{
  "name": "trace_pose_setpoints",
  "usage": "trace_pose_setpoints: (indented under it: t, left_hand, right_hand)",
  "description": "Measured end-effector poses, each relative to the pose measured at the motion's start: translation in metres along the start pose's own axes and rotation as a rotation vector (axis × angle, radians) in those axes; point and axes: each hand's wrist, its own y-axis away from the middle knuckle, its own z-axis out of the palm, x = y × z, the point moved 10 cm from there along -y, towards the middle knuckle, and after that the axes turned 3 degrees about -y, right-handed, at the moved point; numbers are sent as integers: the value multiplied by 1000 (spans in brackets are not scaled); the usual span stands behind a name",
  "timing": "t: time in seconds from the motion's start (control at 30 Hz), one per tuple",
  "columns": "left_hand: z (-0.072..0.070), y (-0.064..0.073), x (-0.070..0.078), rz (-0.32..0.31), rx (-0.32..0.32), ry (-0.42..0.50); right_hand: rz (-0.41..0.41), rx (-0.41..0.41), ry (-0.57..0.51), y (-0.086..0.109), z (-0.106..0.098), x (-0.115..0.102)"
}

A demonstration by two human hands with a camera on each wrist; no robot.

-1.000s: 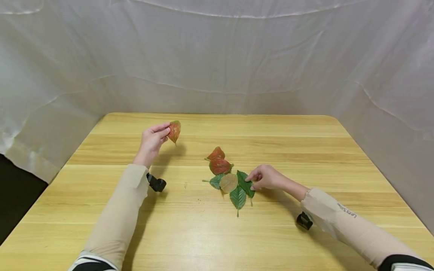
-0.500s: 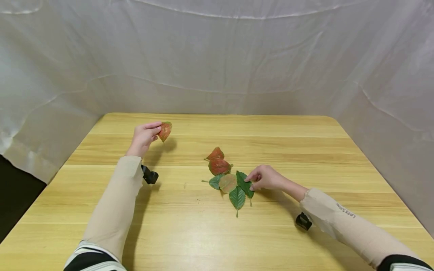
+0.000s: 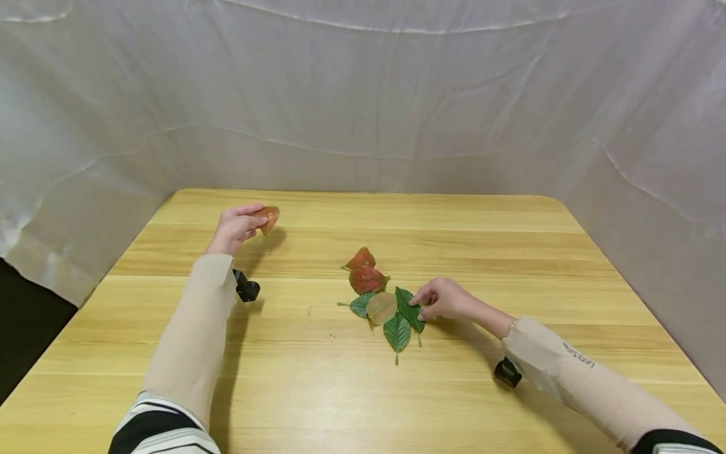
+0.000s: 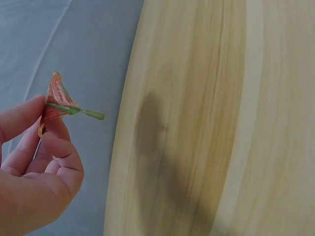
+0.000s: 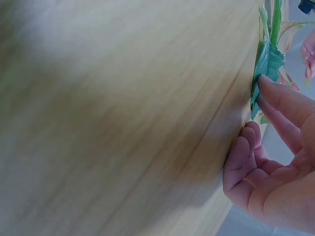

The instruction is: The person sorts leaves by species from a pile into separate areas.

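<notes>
My left hand [image 3: 234, 228] pinches a red leaf [image 3: 269, 218] between thumb and fingers, raised above the back left of the table. Its green stem points away from the thumb in the left wrist view, where the leaf [image 4: 60, 102] looks folded along its midrib. Right of the table's middle, the thumb and index finger of my right hand [image 3: 445, 298] pinch the edge of a dark green toothed leaf [image 3: 407, 304], its other fingers curled near the tabletop. Beside that leaf lie another green leaf [image 3: 397, 331], a yellowish round leaf [image 3: 382, 308] and a smaller green leaf [image 3: 360, 305].
Two red leaves, one nearer [image 3: 367, 279] and one farther [image 3: 361, 257], lie behind the green ones on the wooden table [image 3: 317, 403]. A pale cloth [image 3: 363, 94] hangs around the back and sides. Each wrist wears a small black camera, the left one [image 3: 247, 289] below the sleeve.
My left hand has moved left with the red leaf, which has tilted more. The right hand and the leaves on the table look unmoved.
</notes>
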Motion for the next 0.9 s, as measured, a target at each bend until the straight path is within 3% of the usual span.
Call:
trace_pose_setpoints:
  t: [0.4,0.73,0.9]
  left_hand:
    - [-2,-8,-7,-27,-72,-215]
    - [0,-13,-20,-83,-140,-251]
    - [-1,-14,-22,-92,-132,-277]
  right_hand:
    - [-3,1,12,1,-1,-3]
    - [-6,2,14,2,-2,-2]
    - [-5,0,12,2,-1,-2]
